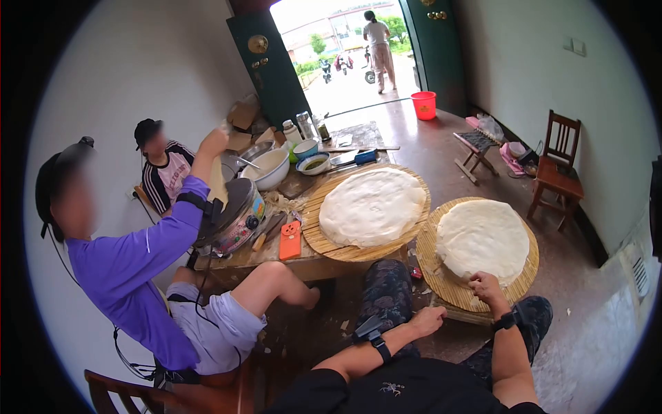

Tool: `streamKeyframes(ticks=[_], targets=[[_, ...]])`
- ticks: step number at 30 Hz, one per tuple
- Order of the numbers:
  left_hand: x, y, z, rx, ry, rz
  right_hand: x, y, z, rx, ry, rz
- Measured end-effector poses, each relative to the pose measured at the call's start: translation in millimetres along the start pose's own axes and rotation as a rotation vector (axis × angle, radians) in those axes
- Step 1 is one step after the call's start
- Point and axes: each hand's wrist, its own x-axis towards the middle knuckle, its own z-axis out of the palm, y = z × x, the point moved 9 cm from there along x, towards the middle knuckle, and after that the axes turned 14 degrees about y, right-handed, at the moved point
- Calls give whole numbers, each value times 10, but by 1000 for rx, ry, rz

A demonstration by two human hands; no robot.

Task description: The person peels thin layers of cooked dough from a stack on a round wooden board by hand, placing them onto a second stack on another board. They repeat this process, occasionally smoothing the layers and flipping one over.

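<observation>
My right hand (488, 288) is closed in a pinch at the near edge of a stack of thin pale flatbreads (483, 238). These lie on a round woven straw mat (431, 265) in front of me. Loosely curled above my leg, my left hand (429, 322) shows nothing between its fingers. To the left, a larger pile of flatbreads (372, 205) covers most of a second woven mat (314, 231). A person in a purple top (131, 255) holds up a thin flatbread (218, 185) beside a round electric griddle (238, 200).
A low table (296, 268) carries an orange phone (290, 239), a white batter bowl (269, 169) and a greens bowl (314, 163). Another seated person (165, 165) is behind the griddle. A red bucket (424, 105), folding stool (477, 148) and wooden chair (557, 172) stand beyond.
</observation>
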Motion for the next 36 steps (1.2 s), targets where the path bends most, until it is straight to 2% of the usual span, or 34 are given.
streamKeyframes(ticks=[4,9,24,27,29,31,33,34,36], targets=[[-1,17,-11,30,23,24,-32,-26,-44,25,-4,45],[0,48,-28,13,-4,-8,-19,-8,-11,100,-23,-4],[-2,70,-38,10,-34,-41,-34,29,-15,84,-23,26],[55,148,-153,-94,45,28,-56,19,-52,14,0,34],[112,89,-363,-597,63,-330,-25,68,-35,8,14,-6],[171,182,-850,-909,212,-369,-15,65,-37,5,26,-49],[172,113,-1419,-1106,388,-385,-48,19,-41,-53,-1,5],[151,39,-1699,-1170,505,-366,-13,57,11,-43,-3,12],[52,-313,-2227,-1152,807,-357,20,94,32,2,9,-103]])
